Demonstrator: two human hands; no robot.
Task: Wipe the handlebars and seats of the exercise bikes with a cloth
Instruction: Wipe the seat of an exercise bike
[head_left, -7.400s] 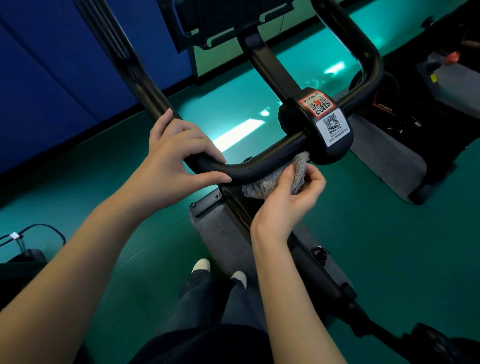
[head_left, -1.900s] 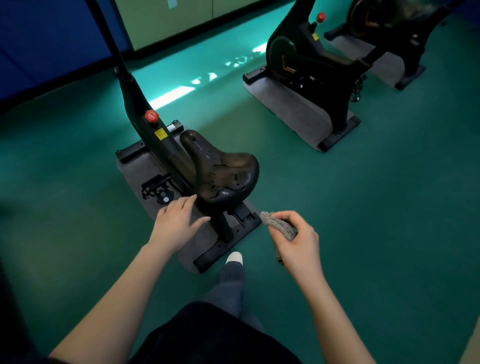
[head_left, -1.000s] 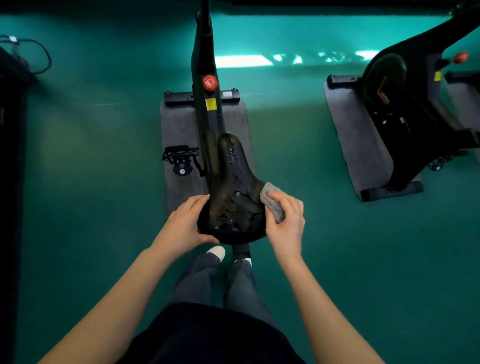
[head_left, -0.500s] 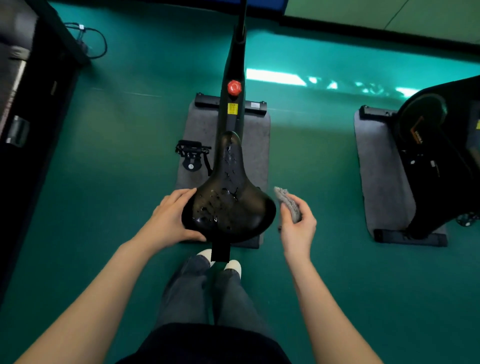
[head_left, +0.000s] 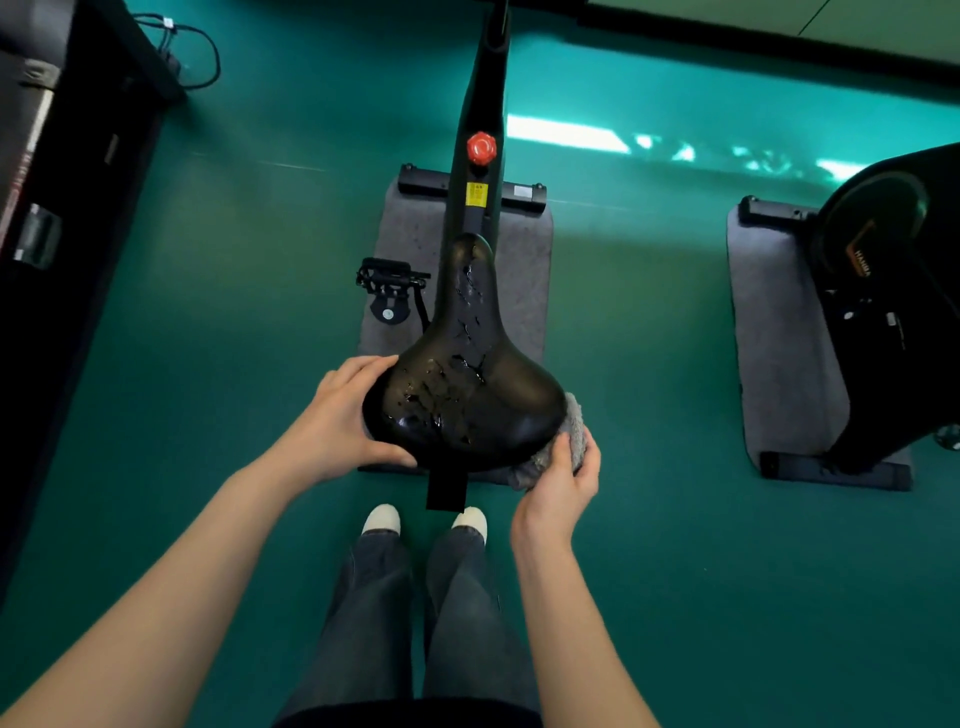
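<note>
Cloth on the back right corner of the bike seat, other hand steadying the left side.

The right hand (head_left: 563, 470) has its fingers curled around a grey cloth (head_left: 571, 421) and is pressing it against the rear right edge of the black seat (head_left: 467, 395), which looks cracked and shiny on top. The left hand (head_left: 343, 415) cups the seat's rear left edge, thumb under the back rim, fingers wrapped over the side. The seat sits above a grey mat (head_left: 524, 270) with a red knob (head_left: 481, 148) on the frame ahead, a pedal (head_left: 389, 275) off to the left, and a second bike (head_left: 893, 291) on its own mat over on the right.
</note>
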